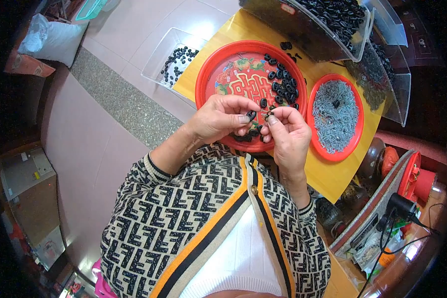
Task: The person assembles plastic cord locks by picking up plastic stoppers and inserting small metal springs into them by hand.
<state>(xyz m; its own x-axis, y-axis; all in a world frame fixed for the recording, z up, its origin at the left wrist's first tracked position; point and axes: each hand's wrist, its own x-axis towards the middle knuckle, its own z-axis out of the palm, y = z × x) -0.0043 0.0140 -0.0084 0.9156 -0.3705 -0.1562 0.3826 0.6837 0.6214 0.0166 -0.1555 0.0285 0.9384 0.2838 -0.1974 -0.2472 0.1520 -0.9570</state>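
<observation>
Floor: pinkish tiles with a speckled grey band running across them.
Table: yellow top, bearing the tray, the dish and the bins.
Front bin: clear, heaped with black parts, at the table's far right.
Rear bin: clear, just right of the front one, dark contents seen through its wall.
Tray: red, round, patterned base, directly in front of the person, under both hands.
Box: clear, beyond the table's left edge, black parts scattered inside.
Dish: red, oval, just right of the tray, filled with thin grey pieces; one dark bit lies on top.
Left hand: over the tray, thumb and forefinger pinched on a black part.
Right hand: near the left, not touching it, fingertips closed on a small piece.
Loose parts: black, piled along the tray's right side, more by its near rim.
Black part: oval, in the left fingertips.
Small piece: in the right fingertips, too small to make out.
</observation>
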